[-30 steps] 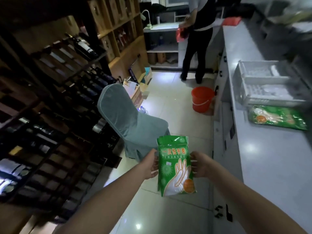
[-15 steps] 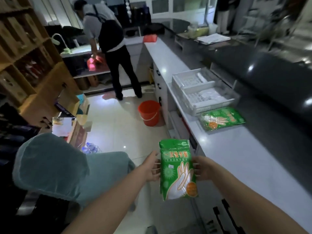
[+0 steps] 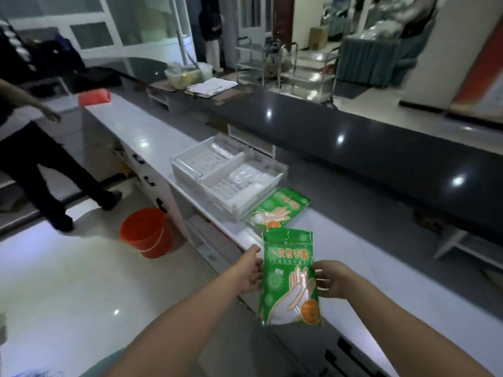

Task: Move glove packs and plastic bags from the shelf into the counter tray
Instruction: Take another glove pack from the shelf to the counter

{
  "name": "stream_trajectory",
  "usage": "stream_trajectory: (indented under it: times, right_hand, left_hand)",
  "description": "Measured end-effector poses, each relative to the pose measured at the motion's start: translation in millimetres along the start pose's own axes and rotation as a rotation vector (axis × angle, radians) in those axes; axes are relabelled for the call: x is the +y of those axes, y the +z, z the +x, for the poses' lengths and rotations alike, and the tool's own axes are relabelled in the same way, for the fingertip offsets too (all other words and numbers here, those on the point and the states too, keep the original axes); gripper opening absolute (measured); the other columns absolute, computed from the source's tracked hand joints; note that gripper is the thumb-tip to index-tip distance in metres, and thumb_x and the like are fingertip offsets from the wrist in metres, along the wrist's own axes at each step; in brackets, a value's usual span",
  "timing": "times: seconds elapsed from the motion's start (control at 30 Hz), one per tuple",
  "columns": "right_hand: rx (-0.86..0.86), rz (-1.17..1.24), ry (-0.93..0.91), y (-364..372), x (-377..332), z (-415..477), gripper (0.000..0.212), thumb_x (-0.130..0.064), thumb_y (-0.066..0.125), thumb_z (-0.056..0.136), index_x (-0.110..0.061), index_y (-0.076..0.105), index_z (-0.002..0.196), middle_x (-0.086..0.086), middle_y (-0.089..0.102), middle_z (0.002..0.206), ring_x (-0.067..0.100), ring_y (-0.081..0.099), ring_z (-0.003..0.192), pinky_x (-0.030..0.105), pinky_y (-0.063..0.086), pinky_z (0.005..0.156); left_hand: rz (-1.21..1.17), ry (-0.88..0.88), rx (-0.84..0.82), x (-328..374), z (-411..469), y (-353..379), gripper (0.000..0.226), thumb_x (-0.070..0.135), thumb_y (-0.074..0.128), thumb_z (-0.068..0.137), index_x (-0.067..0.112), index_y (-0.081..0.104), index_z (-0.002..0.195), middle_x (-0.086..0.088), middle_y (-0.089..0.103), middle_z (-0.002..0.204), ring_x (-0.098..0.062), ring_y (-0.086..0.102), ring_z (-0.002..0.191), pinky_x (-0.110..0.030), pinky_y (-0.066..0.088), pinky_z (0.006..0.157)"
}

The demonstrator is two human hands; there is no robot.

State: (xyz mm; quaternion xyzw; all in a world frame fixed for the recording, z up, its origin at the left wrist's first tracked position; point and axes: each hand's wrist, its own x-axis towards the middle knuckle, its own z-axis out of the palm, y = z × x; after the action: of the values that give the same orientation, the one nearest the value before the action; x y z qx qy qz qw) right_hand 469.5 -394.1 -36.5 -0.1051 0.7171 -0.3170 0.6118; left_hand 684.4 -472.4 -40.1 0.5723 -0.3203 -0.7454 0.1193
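While I watch through the head camera, the green glove pack (image 3: 290,278) hangs upright in the air at about six o'clock in my view, over the near edge of the white counter (image 3: 381,268), with its printed face turned toward me. The left hand (image 3: 251,270) has its grip closed on the pack's left edge, with its fingers mostly hidden behind the plastic. The right hand (image 3: 330,280) pinches the right edge, its fingertips curled against the front of the pack. At twelve o'clock from the held pack, just past its top edge, a second glove pack (image 3: 280,209) lies flat on the counter. Its far end meets the near side of the white tray (image 3: 187,170), though I cannot tell whether it is tucked under the tray. The tray sits on the counter at eleven o'clock from my hands and is split into two compartments by a divider. The nearer compartment holds clear plastic bags (image 3: 246,174) on its perforated floor. At ten o'clock from the held pack an orange bucket (image 3: 148,231) stands on the pale floor, close against the counter's cabinet front. At nine o'clock in the view another person (image 3: 40,170) in dark trousers stands on that floor. A red item (image 3: 94,96) lies at the counter's far end, near eleven o'clock. A dark raised ledge (image 3: 353,140) runs along the counter's far side.
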Motion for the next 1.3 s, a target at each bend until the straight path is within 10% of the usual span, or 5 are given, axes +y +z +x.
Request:
stream_trajectory:
  times: [0.17,0.5,0.8,1.3]
  right_hand:
    - [0.079,0.143,0.001,-38.1,-27.7,32.6,0.009,-0.005,0.053,0.094,-0.002,0.059,0.100,0.019,0.066,0.096,0.031,0.063,0.085,0.040,0.055,0.071]
    - [0.207,0.388,0.043,-72.8,-59.1,85.2,0.011,0.000,0.049,0.094,0.000,0.060,0.097,0.018,0.063,0.087,0.029,0.059,0.075,0.035,0.050,0.063]
    - [0.348,0.558,0.073,-62.2,-75.7,131.2,0.032,0.009,0.044,0.087,-0.006,0.043,0.059,0.007,0.037,0.038,0.014,0.031,0.025,0.017,0.033,0.037]
    - [0.571,0.553,0.106,-34.5,-78.8,147.4,0.029,0.009,0.051,0.086,-0.008,0.045,0.063,0.010,0.044,0.047,0.018,0.041,0.039,0.022,0.036,0.040]
  left_hand:
    - [0.179,0.048,-0.042,49.1,53.4,39.0,0.063,0.063,0.046,0.091,0.012,0.055,0.128,-0.012,0.066,0.120,-0.027,0.060,0.112,-0.044,0.042,0.105]
    - [0.426,0.021,-0.087,122.9,136.2,107.7,0.063,0.058,0.035,0.098,0.011,0.046,0.140,-0.015,0.057,0.132,-0.030,0.052,0.122,-0.044,0.033,0.110]
    - [0.726,0.072,-0.091,171.1,208.3,121.7,0.064,0.058,0.035,0.099,0.012,0.045,0.143,-0.020,0.048,0.143,-0.037,0.045,0.132,-0.050,0.036,0.113]
    - [0.810,-0.043,-0.377,191.7,236.6,118.7,0.055,0.044,0.044,0.100,0.008,0.044,0.141,-0.018,0.049,0.140,-0.040,0.047,0.134,-0.048,0.040,0.109]
